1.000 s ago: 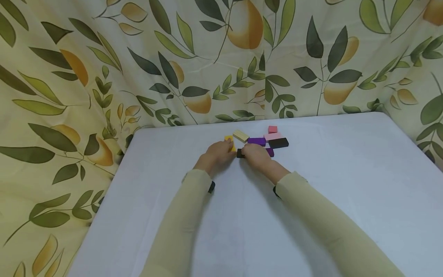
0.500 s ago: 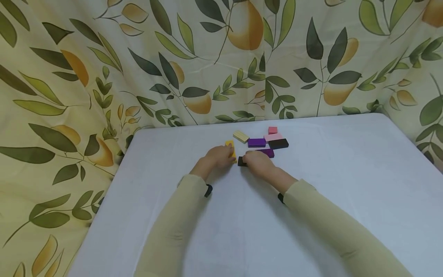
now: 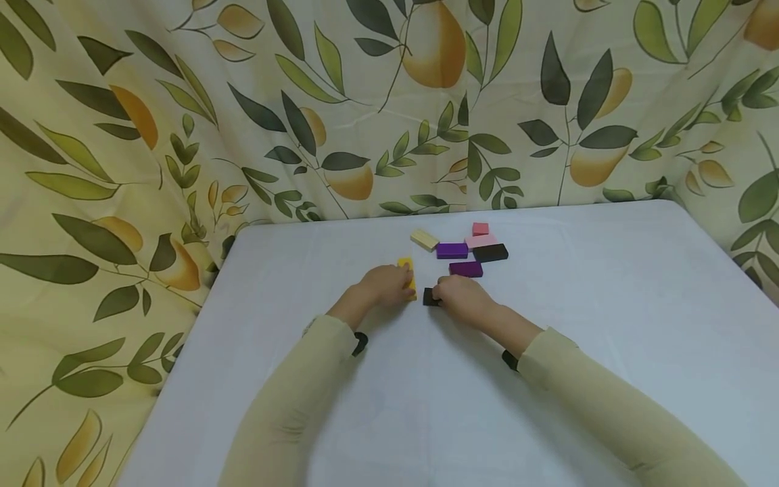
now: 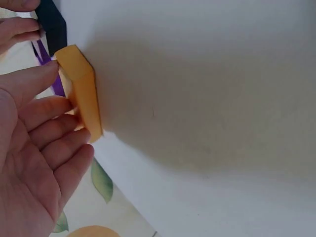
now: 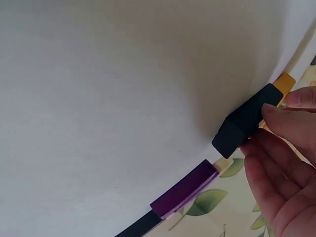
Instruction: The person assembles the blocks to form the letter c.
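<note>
My left hand (image 3: 383, 285) pinches a yellow block (image 4: 88, 96) between thumb and fingertips. The block is low over the white table, its long side pointing away from me. Just to the right, my right hand (image 3: 467, 301) grips a black block (image 5: 251, 116) with the thumb on one side and fingers on the other. In the head view only this block's left end shows past the fingers, a small gap from the yellow one. Behind the right hand lies a dark purple block (image 3: 465, 269), apart from it.
Farther back on the white table (image 3: 608, 304) lie a cream block (image 3: 424, 239), a violet block (image 3: 452, 251), another black block (image 3: 490, 253), a pale pink block (image 3: 481, 241) and a coral block (image 3: 480, 228). A leaf-patterned curtain (image 3: 377, 122) hangs behind the table and along its left side.
Both hands have drawn toward me, bringing the yellow and black blocks away from the group. The dark purple block, earlier partly covered by the right hand, now shows whole.
</note>
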The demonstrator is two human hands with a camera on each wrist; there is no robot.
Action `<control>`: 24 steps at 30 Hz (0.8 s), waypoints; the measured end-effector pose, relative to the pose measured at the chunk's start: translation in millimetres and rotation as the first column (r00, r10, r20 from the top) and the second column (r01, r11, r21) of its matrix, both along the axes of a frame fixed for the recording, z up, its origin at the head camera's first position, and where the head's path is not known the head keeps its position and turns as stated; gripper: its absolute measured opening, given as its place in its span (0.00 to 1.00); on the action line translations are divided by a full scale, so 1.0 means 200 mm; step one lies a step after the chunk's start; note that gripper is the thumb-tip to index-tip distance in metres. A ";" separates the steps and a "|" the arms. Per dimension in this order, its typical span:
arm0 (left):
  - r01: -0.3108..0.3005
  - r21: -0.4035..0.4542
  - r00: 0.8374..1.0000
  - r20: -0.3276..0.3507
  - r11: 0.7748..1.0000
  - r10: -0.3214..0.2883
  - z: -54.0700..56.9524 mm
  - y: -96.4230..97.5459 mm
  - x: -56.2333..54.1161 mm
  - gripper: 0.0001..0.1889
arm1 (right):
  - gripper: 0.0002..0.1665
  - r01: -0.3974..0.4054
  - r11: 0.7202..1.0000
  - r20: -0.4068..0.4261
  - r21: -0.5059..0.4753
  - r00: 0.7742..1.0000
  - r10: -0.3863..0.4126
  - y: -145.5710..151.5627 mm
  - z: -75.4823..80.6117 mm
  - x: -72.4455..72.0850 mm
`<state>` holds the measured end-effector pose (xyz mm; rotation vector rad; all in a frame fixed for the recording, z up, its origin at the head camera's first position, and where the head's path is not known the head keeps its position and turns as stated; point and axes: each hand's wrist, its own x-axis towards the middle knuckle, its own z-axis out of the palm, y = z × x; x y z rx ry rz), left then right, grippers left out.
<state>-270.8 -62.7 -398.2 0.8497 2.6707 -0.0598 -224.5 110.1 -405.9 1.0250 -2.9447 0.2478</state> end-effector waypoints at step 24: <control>0.055 0.011 0.998 -0.018 0.998 -0.054 -0.01 0.00 0.16 0.14 | 0.03 -0.012 0.996 -0.105 -0.094 0.994 0.002 0.02 -0.03 0.25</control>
